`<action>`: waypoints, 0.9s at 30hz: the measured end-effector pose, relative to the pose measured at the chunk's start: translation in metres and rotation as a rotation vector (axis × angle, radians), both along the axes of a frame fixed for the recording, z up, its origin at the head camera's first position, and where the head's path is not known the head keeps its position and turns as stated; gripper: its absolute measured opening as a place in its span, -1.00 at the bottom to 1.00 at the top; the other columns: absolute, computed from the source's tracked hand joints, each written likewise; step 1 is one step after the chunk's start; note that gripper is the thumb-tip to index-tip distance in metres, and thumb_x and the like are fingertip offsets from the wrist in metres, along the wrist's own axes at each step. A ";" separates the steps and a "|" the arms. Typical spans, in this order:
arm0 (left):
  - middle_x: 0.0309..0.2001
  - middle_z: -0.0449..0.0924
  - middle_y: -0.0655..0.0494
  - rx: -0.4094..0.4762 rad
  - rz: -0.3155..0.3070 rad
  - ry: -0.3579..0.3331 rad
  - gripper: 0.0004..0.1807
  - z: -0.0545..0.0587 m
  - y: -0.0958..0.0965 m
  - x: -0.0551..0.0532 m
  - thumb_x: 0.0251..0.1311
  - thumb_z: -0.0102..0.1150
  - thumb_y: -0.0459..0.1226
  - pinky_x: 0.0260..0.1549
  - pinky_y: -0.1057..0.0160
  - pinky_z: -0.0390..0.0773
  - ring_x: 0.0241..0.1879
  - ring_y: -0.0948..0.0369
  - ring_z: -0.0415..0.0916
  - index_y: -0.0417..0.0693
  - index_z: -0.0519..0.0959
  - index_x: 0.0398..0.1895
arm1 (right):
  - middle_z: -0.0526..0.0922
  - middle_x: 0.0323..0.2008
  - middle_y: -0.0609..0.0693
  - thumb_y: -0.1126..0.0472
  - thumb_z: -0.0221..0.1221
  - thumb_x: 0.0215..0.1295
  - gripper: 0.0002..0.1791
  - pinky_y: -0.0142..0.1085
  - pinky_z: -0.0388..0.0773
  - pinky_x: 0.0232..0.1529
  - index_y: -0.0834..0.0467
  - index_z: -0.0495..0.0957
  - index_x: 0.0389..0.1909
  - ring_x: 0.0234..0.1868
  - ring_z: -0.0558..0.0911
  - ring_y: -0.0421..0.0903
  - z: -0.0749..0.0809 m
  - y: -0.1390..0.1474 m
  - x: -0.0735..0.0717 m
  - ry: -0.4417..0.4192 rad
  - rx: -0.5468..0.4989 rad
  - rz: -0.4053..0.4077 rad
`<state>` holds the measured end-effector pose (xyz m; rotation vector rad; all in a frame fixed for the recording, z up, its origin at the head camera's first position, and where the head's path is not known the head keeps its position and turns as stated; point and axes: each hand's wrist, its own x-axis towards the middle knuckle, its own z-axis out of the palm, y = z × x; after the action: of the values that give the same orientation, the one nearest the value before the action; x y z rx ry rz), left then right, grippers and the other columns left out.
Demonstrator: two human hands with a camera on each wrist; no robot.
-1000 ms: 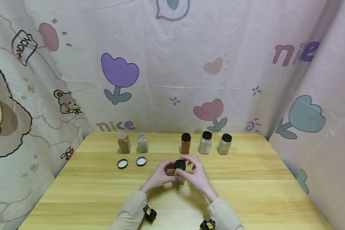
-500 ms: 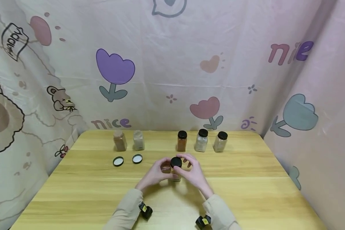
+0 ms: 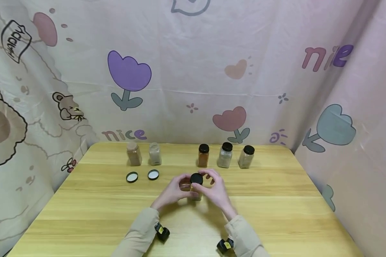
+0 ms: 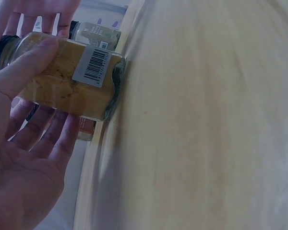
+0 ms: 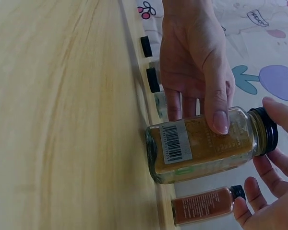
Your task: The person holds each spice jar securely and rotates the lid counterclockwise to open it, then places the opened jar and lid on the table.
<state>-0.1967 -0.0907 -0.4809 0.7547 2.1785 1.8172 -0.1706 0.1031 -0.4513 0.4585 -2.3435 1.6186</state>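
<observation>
Near the middle of the table, a square glass spice jar (image 3: 197,196) of yellow-brown powder stands upright between the hands. Its screw lid (image 3: 196,178) is black, and a barcode label (image 5: 176,142) is on one side. The left hand (image 3: 174,190) grips the jar's body, thumb (image 4: 31,64) across the near face and fingers behind. At the top, the right hand (image 3: 216,192) holds the lid between thumb and fingers. In the right wrist view the lid sits at the jar's neck, with threads visible just under it.
Two lidless jars, one brown (image 3: 134,157) and one pale (image 3: 155,156), stand at the back left. Before them lie two upturned lids, one left (image 3: 132,177) and one right (image 3: 153,174). Back right are three black-lidded jars: orange-red (image 3: 203,157), whitish (image 3: 225,157) and beige (image 3: 246,159).
The head view has shifted slightly, so the whole scene sits a little further left and higher. Both hands keep their hold on the jar and its lid, with barely any movement.
</observation>
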 end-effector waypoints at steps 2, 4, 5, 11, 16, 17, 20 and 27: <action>0.18 0.55 -0.30 0.001 0.000 -0.005 -0.45 -0.001 0.000 0.000 0.12 0.44 -0.39 0.23 0.24 0.61 0.22 -0.15 0.57 -0.33 0.46 0.16 | 0.70 -0.04 0.08 0.22 0.51 0.04 -0.53 -0.11 0.45 -0.15 0.16 0.67 0.01 -0.10 0.50 0.09 0.000 -0.001 0.000 0.001 0.004 -0.003; 0.18 0.55 -0.31 0.000 0.000 -0.002 -0.46 -0.001 0.000 0.000 0.12 0.44 -0.38 0.24 0.24 0.61 0.21 -0.15 0.57 -0.33 0.47 0.16 | 0.70 -0.04 0.08 0.22 0.50 0.06 -0.55 -0.14 0.45 -0.17 0.17 0.67 0.01 -0.11 0.50 0.05 -0.001 -0.001 0.000 0.010 0.006 0.001; 0.18 0.55 -0.31 0.001 0.000 -0.001 -0.46 -0.001 0.000 -0.001 0.12 0.44 -0.39 0.24 0.23 0.61 0.21 -0.15 0.57 -0.33 0.47 0.16 | 0.70 -0.04 0.09 0.23 0.49 0.06 -0.55 -0.17 0.45 -0.18 0.17 0.67 0.02 -0.12 0.50 0.05 -0.001 0.000 0.000 0.017 0.008 0.005; 0.18 0.55 -0.32 -0.001 -0.001 0.005 -0.46 0.000 -0.001 0.000 0.13 0.43 -0.39 0.24 0.23 0.61 0.21 -0.16 0.57 -0.33 0.47 0.16 | 0.68 -0.02 0.12 0.24 0.47 0.09 -0.52 -0.25 0.40 -0.21 0.18 0.65 0.08 -0.11 0.48 0.06 -0.001 0.000 0.001 0.034 0.006 0.033; 0.18 0.54 -0.33 0.004 -0.004 0.006 -0.47 0.001 -0.001 0.000 0.14 0.43 -0.39 0.24 0.24 0.61 0.22 -0.18 0.55 -0.35 0.46 0.16 | 0.66 -0.06 0.09 0.21 0.49 0.07 -0.49 -0.17 0.41 -0.19 0.10 0.64 0.09 -0.10 0.47 0.06 0.000 -0.001 0.002 0.001 0.004 0.020; 0.18 0.54 -0.33 0.006 -0.004 0.005 -0.47 0.002 -0.001 0.001 0.14 0.43 -0.40 0.24 0.24 0.61 0.22 -0.19 0.55 -0.35 0.46 0.16 | 0.66 -0.06 0.09 0.20 0.49 0.07 -0.50 -0.16 0.42 -0.18 0.10 0.64 0.09 -0.10 0.46 0.06 0.000 -0.001 0.002 0.000 0.004 0.018; 0.18 0.53 -0.34 0.008 -0.005 0.005 -0.47 0.002 -0.001 0.001 0.14 0.42 -0.40 0.24 0.25 0.60 0.23 -0.20 0.54 -0.35 0.46 0.16 | 0.67 -0.06 0.09 0.20 0.49 0.06 -0.50 -0.15 0.42 -0.19 0.16 0.64 0.06 -0.11 0.46 0.09 0.000 -0.001 0.002 0.003 0.003 0.014; 0.19 0.53 -0.34 0.011 -0.004 -0.005 -0.45 0.003 0.000 0.001 0.14 0.42 -0.40 0.23 0.28 0.60 0.23 -0.19 0.54 -0.36 0.45 0.18 | 0.69 -0.05 0.09 0.23 0.47 0.10 -0.54 -0.23 0.42 -0.20 0.20 0.65 0.05 -0.12 0.47 0.10 -0.002 0.000 0.001 0.030 0.001 0.021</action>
<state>-0.1954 -0.0912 -0.4782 0.7546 2.1643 1.8282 -0.1694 0.1030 -0.4531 0.5057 -2.3254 1.6091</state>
